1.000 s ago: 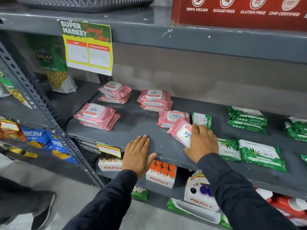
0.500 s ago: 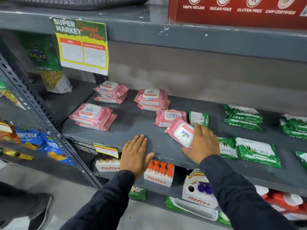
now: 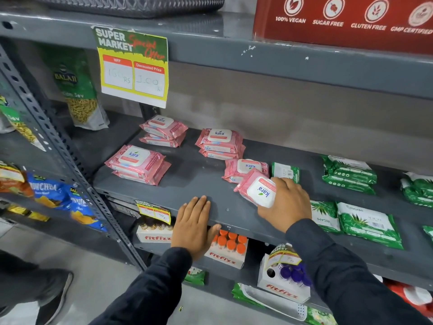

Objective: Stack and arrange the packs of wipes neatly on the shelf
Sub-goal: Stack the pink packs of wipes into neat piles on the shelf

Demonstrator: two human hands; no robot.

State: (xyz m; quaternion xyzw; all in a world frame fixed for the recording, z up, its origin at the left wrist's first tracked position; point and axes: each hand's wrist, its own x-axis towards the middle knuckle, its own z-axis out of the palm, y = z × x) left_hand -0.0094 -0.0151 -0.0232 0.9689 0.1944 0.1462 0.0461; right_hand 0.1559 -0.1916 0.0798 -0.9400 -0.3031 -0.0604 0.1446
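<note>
Pink Kara wipes packs lie on the grey shelf [image 3: 196, 184]: a front-left stack [image 3: 138, 165], a back-left stack [image 3: 164, 133], a back-middle stack [image 3: 220, 144] and a single pack [image 3: 243, 168]. My right hand [image 3: 285, 200] grips one tilted pink pack [image 3: 256, 190] just in front of that single pack. My left hand [image 3: 195, 225] rests flat and open on the shelf's front edge. Green Origami wipes packs lie to the right: a small one [image 3: 285, 172], front ones [image 3: 365, 222], a back stack [image 3: 349, 174].
A price sign [image 3: 134, 66] hangs from the shelf above. Snack bags [image 3: 77, 90] fill the left bay behind a slanted steel upright [image 3: 58, 146]. Fitfizz boxes [image 3: 227, 252] sit on the shelf below. A shoe [image 3: 51, 294] stands on the floor at lower left.
My right hand has lifted and turned the pink pack, tilting it more upright and slightly leftward. My left hand stays on the shelf edge. The camera has shifted a little.
</note>
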